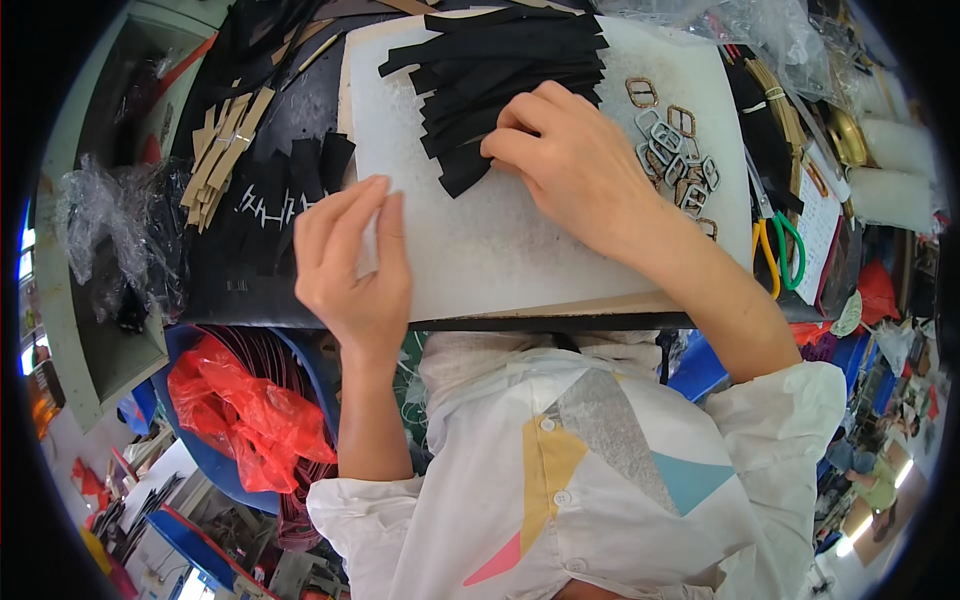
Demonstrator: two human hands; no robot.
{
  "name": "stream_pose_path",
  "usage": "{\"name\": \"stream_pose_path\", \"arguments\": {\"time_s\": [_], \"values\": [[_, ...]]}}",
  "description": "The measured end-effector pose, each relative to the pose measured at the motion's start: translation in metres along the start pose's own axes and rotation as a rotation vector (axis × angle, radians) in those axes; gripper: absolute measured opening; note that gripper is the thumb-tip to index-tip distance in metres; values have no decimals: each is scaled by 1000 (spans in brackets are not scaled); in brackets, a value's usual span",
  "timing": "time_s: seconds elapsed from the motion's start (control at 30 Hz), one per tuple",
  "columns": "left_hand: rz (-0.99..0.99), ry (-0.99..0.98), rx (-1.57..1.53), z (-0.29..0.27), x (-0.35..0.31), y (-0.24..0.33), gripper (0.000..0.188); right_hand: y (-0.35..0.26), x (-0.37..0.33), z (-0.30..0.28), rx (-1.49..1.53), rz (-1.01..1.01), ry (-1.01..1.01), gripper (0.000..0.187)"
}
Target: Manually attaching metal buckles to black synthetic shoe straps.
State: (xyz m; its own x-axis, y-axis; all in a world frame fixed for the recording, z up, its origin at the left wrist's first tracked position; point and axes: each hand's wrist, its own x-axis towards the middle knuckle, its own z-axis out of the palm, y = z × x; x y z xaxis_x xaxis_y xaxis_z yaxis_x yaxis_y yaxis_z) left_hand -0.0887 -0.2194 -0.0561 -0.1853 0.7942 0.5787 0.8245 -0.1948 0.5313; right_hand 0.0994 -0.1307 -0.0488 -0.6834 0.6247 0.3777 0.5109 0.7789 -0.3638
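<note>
On the white board (pixel 560 255) lies a stack of black fabric strips (pixel 500 60), laid roughly side by side. My right hand (pixel 570 165) is at the near end of the stack. Its thumb and forefinger close on the lowest black fabric strip (pixel 463 172); the other fingers curl over the pile. Over the board's left edge, my left hand (pixel 352 262) is raised with nothing visible in it, its thumb and fingers stretched upward, slightly apart. Metal buckles (pixel 672 150), silver and bronze-toned, lie in a loose heap beyond my right wrist.
Left of the board are black strips with silver pieces (pixel 285 205) and a bundle of tan strips (pixel 225 150). Scissors with green and yellow handles (pixel 785 255) lie at the right. A blue tub (pixel 215 450) with a red plastic bag (pixel 250 410) stands below the table.
</note>
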Motion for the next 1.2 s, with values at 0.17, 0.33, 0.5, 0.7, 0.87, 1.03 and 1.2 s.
{"name": "stream_pose_path", "arguments": {"time_s": [0.17,0.33,0.5,0.7,0.87,1.03,1.2], "values": [[17,-86,-96,17,22,4,18,15,23,-7,-7,-35,199,11],[105,-92,-60,39,60,-2,20,56,49,4,-5,65,105,18],[86,-172,-19,35,51,2,25,27,9,0,-70,-108,140,21],[-59,-120,-157,24,40,8,22,19,-15,-15,-25,-18,191,14],[-343,-56,-801,10,29,28,20,9,-11,-36,206,121,140,6],[-601,-203,-682,2,34,40,25,10,-5,-35,221,126,182,11],[-854,-183,-1065,-12,32,35,20,3,-12,-52,861,421,76,21]]}}
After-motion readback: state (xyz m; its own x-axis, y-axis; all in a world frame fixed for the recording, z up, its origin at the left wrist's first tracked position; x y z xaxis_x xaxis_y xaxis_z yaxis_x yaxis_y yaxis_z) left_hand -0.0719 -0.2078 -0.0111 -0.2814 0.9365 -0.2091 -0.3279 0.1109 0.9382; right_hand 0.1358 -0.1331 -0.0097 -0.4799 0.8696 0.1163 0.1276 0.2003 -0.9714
